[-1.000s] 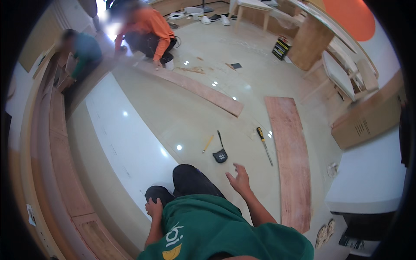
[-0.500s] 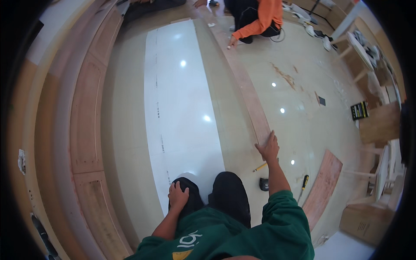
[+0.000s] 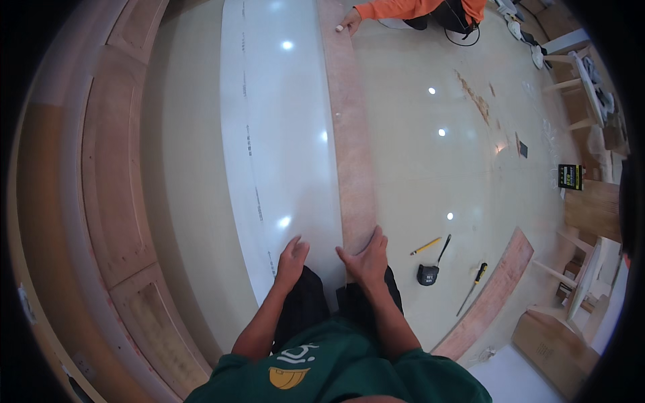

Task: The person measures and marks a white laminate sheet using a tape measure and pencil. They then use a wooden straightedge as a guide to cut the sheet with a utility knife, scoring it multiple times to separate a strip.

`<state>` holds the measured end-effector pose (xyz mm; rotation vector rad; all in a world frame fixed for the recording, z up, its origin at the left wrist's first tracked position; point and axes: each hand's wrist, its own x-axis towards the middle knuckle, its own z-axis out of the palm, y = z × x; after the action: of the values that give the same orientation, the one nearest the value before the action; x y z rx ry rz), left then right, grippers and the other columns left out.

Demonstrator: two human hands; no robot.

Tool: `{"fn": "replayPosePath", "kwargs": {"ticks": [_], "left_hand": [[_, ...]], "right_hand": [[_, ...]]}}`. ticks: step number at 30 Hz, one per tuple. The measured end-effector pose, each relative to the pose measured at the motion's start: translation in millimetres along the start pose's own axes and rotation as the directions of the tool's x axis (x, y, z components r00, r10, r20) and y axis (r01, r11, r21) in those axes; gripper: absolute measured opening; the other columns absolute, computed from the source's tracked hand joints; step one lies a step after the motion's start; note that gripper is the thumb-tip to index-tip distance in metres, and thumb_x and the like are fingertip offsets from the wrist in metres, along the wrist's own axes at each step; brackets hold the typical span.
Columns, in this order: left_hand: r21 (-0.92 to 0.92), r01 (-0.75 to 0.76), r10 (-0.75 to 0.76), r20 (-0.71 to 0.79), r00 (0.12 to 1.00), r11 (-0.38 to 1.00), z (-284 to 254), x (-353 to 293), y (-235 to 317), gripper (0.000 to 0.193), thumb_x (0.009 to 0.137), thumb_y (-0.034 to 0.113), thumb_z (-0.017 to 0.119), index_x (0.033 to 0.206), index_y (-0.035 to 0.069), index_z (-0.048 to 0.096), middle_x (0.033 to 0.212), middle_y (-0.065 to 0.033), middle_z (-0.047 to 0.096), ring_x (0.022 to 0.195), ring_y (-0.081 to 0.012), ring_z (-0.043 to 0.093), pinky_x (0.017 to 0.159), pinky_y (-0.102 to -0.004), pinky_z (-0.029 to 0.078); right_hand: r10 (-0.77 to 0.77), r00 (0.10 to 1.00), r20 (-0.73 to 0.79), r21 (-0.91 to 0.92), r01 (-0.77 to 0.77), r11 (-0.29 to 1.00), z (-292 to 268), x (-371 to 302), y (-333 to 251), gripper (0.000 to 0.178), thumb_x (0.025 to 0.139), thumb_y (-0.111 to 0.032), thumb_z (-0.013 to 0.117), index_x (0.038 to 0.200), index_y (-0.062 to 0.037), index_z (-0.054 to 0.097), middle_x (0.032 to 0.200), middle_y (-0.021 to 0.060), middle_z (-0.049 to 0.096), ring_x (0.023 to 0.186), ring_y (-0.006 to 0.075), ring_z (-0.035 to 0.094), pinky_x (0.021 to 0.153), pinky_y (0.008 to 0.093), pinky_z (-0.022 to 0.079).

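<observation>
A long, narrow reddish wooden board point(image 3: 353, 148) lies along the right edge of a long white sheet point(image 3: 282, 168) with faint printed marks. My right hand point(image 3: 367, 263) spans the board's near end, thumb at its left edge and fingers at its right edge. Above the near part of the white sheet, by my knee, my left hand point(image 3: 292, 264) is raised with thumb and fingers apart, holding nothing. Another person's hand point(image 3: 348, 23), below an orange sleeve point(image 3: 396, 8), rests on the far part of the board.
To the right on the floor lie a yellow pencil point(image 3: 426, 246), a black tape measure point(image 3: 427, 275), a screwdriver point(image 3: 473, 287) and a shorter wooden piece point(image 3: 497, 291). Panelled wooden doors point(image 3: 111, 174) line the left side. Light wooden stools point(image 3: 583, 87) and a cardboard box point(image 3: 554, 348) stand at the right.
The board has moved left against the white sheet, with my right hand on its near end. My left hand has come off my knee and forward. The other person's hand has shifted with the board.
</observation>
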<state>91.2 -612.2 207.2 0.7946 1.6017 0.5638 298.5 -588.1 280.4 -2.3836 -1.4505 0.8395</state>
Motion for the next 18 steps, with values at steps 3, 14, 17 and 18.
{"fn": "replayPosePath", "kwargs": {"ticks": [3,14,17,18], "left_hand": [[-0.416,0.127,-0.052,0.187,0.981,0.9,29.4,-6.5,54.7,0.055,0.101,0.034,0.062,0.139,-0.003,0.052,0.115,-0.0139,0.068,0.103,-0.0218,0.065,0.092,-0.0334,0.052],[-0.548,0.039,0.003,0.075,0.997,0.836,24.3,-131.8,130.8,0.049,0.102,0.037,0.061,0.13,-0.002,0.056,0.116,-0.0127,0.067,0.1,-0.0182,0.066,0.087,-0.0329,0.055],[-0.568,-0.026,0.109,0.113,0.988,0.822,13.8,-173.5,152.2,0.049,0.101,0.035,0.062,0.132,-0.002,0.053,0.116,-0.0128,0.066,0.1,-0.0185,0.066,0.085,-0.0329,0.056],[-0.577,-0.052,0.149,0.123,0.981,0.815,11.9,-190.0,161.8,0.049,0.102,0.035,0.061,0.133,-0.002,0.052,0.115,-0.013,0.066,0.1,-0.019,0.067,0.084,-0.0333,0.057]], "right_hand": [[-0.063,0.993,0.103,0.135,0.049,0.99,-10.6,-43.5,1.0,0.102,0.07,-0.037,0.089,0.144,0.0059,0.033,0.122,0.0277,0.052,0.112,0.0454,0.058,0.092,0.0487,0.052],[-0.467,0.88,0.083,0.467,0.38,0.798,-118.5,-147.6,-22.1,0.074,0.085,-0.013,0.073,0.145,0.0113,0.038,0.107,0.0244,0.061,0.098,0.0335,0.064,0.087,0.039,0.052],[-0.413,0.872,0.263,0.788,0.053,0.613,-145.7,-164.3,-27.0,0.068,0.088,-0.009,0.067,0.146,0.0112,0.038,0.103,0.0176,0.062,0.093,0.0205,0.064,0.084,0.0325,0.052],[-0.431,0.863,0.264,0.855,-0.003,0.518,-151.0,-172.1,-25.4,0.067,0.09,-0.009,0.066,0.147,0.0109,0.037,0.104,0.0158,0.061,0.094,0.0178,0.063,0.084,0.0309,0.052]]}}
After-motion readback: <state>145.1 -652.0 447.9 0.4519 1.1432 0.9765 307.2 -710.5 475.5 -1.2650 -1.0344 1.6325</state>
